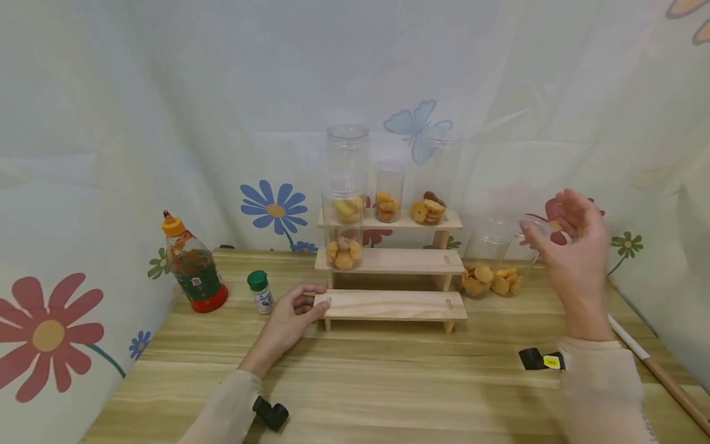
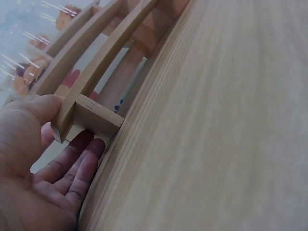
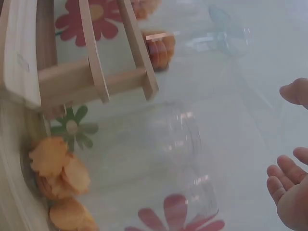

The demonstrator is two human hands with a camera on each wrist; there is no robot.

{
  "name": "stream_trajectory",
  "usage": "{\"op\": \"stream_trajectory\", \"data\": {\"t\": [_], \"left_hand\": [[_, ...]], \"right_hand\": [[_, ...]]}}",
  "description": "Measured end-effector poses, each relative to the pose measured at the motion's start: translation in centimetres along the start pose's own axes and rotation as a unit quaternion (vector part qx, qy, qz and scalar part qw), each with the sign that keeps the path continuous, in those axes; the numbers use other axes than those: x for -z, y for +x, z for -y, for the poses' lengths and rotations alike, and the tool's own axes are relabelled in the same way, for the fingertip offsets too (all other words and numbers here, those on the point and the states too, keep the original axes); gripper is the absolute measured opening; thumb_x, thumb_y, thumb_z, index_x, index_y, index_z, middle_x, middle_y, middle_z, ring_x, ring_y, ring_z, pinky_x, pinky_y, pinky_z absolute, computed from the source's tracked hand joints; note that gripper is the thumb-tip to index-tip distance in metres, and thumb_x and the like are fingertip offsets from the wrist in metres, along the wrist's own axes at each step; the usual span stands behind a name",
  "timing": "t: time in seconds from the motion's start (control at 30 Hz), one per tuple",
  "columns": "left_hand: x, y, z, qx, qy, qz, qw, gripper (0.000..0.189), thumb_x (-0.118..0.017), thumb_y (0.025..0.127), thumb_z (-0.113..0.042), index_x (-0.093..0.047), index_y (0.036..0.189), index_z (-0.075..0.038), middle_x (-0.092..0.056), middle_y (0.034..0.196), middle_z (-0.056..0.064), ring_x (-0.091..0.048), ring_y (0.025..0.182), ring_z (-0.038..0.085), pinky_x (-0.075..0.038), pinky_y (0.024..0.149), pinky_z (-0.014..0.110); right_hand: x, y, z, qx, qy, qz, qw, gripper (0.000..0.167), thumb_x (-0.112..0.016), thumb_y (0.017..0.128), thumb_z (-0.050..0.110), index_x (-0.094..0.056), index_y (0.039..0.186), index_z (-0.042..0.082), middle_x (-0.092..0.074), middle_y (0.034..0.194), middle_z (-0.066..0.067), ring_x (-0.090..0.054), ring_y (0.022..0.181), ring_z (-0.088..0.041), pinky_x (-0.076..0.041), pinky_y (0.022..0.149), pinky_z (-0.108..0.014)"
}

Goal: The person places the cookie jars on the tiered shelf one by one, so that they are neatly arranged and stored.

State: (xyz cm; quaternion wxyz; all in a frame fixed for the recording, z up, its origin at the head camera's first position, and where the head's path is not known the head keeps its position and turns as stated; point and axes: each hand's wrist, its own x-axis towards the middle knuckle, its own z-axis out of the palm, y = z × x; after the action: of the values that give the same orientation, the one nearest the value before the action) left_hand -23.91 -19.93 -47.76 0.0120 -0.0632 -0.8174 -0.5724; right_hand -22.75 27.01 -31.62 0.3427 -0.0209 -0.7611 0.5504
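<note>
A three-tier wooden display stand (image 1: 391, 305) sits on the table. My left hand (image 1: 291, 314) grips the left end of its lowest board, with the thumb on top and the fingers below by the leg (image 2: 98, 115). To the right, my right hand (image 1: 582, 253) is raised with fingers apart and holds nothing. Two clear jars of crackers, a left one (image 1: 476, 280) and a right one (image 1: 506, 280), stand beside the stand, nearest that hand. The middle tier bears a jar of crackers (image 1: 344, 251). On the top tier are a tall jar (image 1: 347, 151), a small jar (image 1: 389, 203) and another tall jar (image 1: 429, 209).
A sauce bottle (image 1: 199, 277) with an orange cap and a green-capped shaker (image 1: 261, 293) stand left of the stand. A white-and-brown stick (image 1: 665, 379) lies along the table's right side. Flower-printed cloth (image 1: 277, 80) hangs behind.
</note>
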Motion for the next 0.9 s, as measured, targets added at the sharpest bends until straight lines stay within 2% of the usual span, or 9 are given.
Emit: {"op": "stream_trajectory", "data": {"t": [0.07,0.17,0.3,0.57,0.7,0.8,0.9], "left_hand": [[0.0,0.0,0.0,0.001,0.0,0.0,1.0,0.04,-0.081,0.106,-0.036,-0.071,0.141,-0.02,-0.079,0.122,0.009,-0.07,0.11,0.022,-0.055,0.09,0.028],[0.0,0.0,0.0,0.001,0.0,0.0,1.0,0.04,-0.081,0.106,-0.036,-0.071,0.141,-0.02,-0.079,0.121,0.009,-0.071,0.109,0.023,-0.054,0.09,0.029],[0.0,0.0,0.0,-0.002,-0.003,0.0,1.0,0.04,-0.081,0.106,-0.035,-0.071,0.141,-0.018,-0.079,0.12,0.01,-0.071,0.108,0.024,-0.054,0.087,0.029],[0.0,-0.1,0.0,-0.003,-0.008,0.003,1.0,0.04,-0.081,0.106,-0.035,-0.071,0.14,-0.018,-0.079,0.12,0.01,-0.07,0.107,0.024,-0.054,0.087,0.029],[0.0,-0.1,0.0,0.0,-0.007,0.001,1.0,0.041,-0.081,0.105,-0.036,-0.071,0.141,-0.019,-0.079,0.121,0.009,-0.069,0.108,0.024,-0.054,0.088,0.029],[0.0,-0.1,0.0,0.001,-0.005,0.0,1.0,0.041,-0.081,0.106,-0.036,-0.071,0.142,-0.018,-0.079,0.122,0.009,-0.069,0.109,0.024,-0.054,0.087,0.029],[0.0,-0.2,-0.1,0.001,-0.005,0.0,1.0,0.042,-0.08,0.106,-0.035,-0.07,0.143,-0.017,-0.079,0.123,0.01,-0.069,0.109,0.025,-0.053,0.087,0.029]], "right_hand": [[0.7,0.4,-0.5,-0.017,-0.009,-0.01,0.9998,0.078,-0.088,0.096,0.013,-0.051,0.165,0.02,-0.059,0.149,0.009,-0.055,0.135,-0.011,-0.046,0.105,-0.012],[1.5,0.9,-1.6,-0.039,-0.023,-0.008,0.9989,0.081,-0.087,0.098,0.014,-0.047,0.168,0.02,-0.058,0.151,0.005,-0.055,0.138,-0.013,-0.045,0.107,-0.009],[2.2,1.4,-3.5,-0.066,-0.058,0.026,0.9958,0.085,-0.085,0.102,0.024,-0.039,0.173,0.019,-0.053,0.165,-0.008,-0.052,0.149,-0.02,-0.04,0.12,-0.017],[1.9,1.6,-9.1,-0.083,-0.068,0.097,0.9895,0.096,-0.083,0.104,0.032,-0.024,0.178,0.013,-0.038,0.176,-0.021,-0.044,0.158,-0.03,-0.038,0.115,-0.01],[1.2,1.4,-11.1,-0.084,-0.07,0.111,0.9878,0.092,-0.082,0.104,0.03,-0.028,0.176,0.01,-0.047,0.168,-0.022,-0.05,0.151,-0.026,-0.04,0.114,-0.012],[0.8,1.2,-12.2,-0.08,-0.069,0.121,0.987,0.087,-0.081,0.105,0.028,-0.033,0.174,0.007,-0.05,0.163,-0.023,-0.052,0.15,-0.029,-0.041,0.121,-0.023],[0.6,1.0,-13.0,-0.082,-0.067,0.136,0.9851,0.087,-0.08,0.106,0.028,-0.03,0.174,0.003,-0.046,0.167,-0.028,-0.045,0.157,-0.043,-0.035,0.131,-0.043]]}}
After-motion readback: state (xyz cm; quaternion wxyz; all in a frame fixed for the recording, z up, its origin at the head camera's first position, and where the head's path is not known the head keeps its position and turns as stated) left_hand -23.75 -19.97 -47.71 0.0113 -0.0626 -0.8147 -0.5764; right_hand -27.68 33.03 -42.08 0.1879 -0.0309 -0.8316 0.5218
